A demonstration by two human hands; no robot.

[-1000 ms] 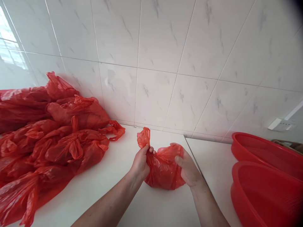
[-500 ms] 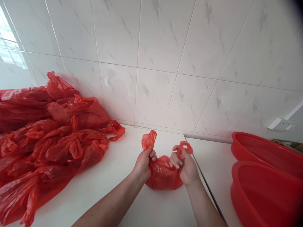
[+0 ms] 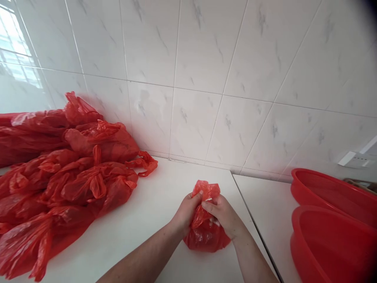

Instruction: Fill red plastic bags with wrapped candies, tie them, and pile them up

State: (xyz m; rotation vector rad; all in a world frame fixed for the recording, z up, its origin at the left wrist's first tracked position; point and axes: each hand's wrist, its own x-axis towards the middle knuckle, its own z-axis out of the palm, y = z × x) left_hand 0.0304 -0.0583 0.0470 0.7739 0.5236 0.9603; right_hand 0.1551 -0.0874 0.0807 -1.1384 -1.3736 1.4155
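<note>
Red plastic carrier bag (image 3: 206, 240) sits on the white tabletop (image 3: 147, 220), directly under and between both hands, body bulging, filled with something I can't make out through the film. Left hand (image 3: 187, 210) is curled closed on gathered film at the bag's neck; right hand (image 3: 218, 212), also mostly closed, pinches film just beside it, thumb pointing toward the left one. Exact fingertip grip is partly hidden. Bag top (image 3: 206, 188) pokes up above both hands, crumpled. Progress, my read: this bag is filled and its neck gathered, closing seems partway; no finished knot visible, so tying looks to be what's left. Well left of the left hand, a heap of red bags (image 3: 114, 188), at least one with a clear knot (image 3: 97, 177), looks done. Right of the right hand, well apart: two red plastic baskets (image 3: 297, 232), apparently not in use.
</note>
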